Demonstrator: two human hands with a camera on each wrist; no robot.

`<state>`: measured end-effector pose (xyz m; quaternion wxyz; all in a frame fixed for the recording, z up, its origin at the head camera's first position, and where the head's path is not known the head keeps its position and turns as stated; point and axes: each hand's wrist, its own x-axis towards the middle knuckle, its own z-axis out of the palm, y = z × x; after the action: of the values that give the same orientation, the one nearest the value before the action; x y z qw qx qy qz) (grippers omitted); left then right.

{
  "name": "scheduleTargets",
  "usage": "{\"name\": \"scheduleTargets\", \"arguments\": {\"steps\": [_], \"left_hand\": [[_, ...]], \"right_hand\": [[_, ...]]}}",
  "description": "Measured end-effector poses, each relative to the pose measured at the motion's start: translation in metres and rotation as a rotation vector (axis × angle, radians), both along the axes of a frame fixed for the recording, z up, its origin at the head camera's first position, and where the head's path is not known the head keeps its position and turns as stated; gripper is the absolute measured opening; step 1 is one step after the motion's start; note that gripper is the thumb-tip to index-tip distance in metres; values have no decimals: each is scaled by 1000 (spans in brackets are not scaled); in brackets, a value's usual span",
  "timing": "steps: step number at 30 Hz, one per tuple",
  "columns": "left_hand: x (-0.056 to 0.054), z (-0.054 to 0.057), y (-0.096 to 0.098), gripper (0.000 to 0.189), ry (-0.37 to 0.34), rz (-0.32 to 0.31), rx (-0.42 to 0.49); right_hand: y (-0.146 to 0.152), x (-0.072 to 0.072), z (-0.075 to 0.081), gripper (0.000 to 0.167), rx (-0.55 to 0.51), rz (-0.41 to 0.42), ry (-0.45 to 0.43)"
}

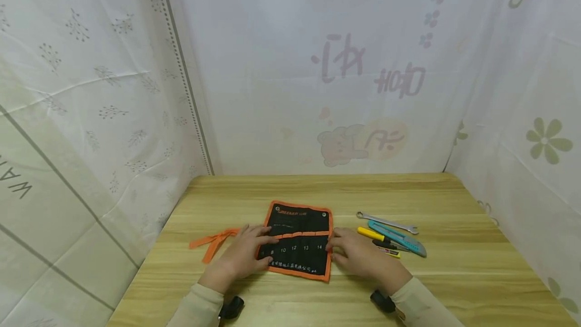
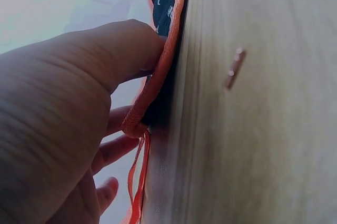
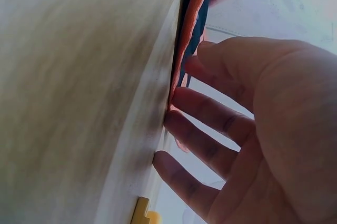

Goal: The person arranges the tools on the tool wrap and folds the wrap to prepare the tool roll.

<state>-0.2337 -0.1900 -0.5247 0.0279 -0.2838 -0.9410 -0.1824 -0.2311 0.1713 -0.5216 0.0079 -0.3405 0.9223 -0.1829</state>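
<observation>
A black tool roll pouch [image 1: 297,246] with orange edging lies flat on the table, its row of numbered pockets facing up. My left hand [image 1: 247,249] rests on its left side, fingers reaching onto the fabric. In the left wrist view the thumb [image 2: 131,45] presses near the orange edge, and part of the other fingers is hidden behind it. At the pouch's right edge, my right hand [image 1: 358,254] touches the trim with loosely spread fingers. Orange tie straps [image 1: 215,242] trail out on the left, beside my left hand.
Right of the pouch lie a combination wrench [image 1: 388,222], a teal utility knife [image 1: 401,240], a yellow-handled tool [image 1: 372,233], a black slim tool [image 1: 383,244] and a small yellow item [image 1: 391,253]. Printed curtains [image 1: 272,90] surround the wooden table [image 1: 290,185].
</observation>
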Motion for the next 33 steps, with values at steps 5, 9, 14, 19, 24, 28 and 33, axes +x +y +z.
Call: {"name": "scheduleTargets", "arguments": {"steps": [5,9,14,19,24,28,33], "left_hand": [[-1,0,0,37,7,-33,19],[-1,0,0,34,22,-75,34],[-2,0,-1,31,10,-102,42],[-1,2,-1,30,8,-100,45],[-3,0,-1,29,27,-101,33],[-3,-1,-2,29,36,-90,27],[-3,0,-1,27,70,-83,35]], "right_hand": [[-2,1,1,28,39,-20,31],[0,0,-1,27,41,5,63],[2,0,-2,25,15,6,75],[1,0,-2,22,16,-18,75],[3,3,0,22,18,-50,-21],[4,4,1,25,25,-42,-47],[4,4,1,28,52,-38,-18]]}}
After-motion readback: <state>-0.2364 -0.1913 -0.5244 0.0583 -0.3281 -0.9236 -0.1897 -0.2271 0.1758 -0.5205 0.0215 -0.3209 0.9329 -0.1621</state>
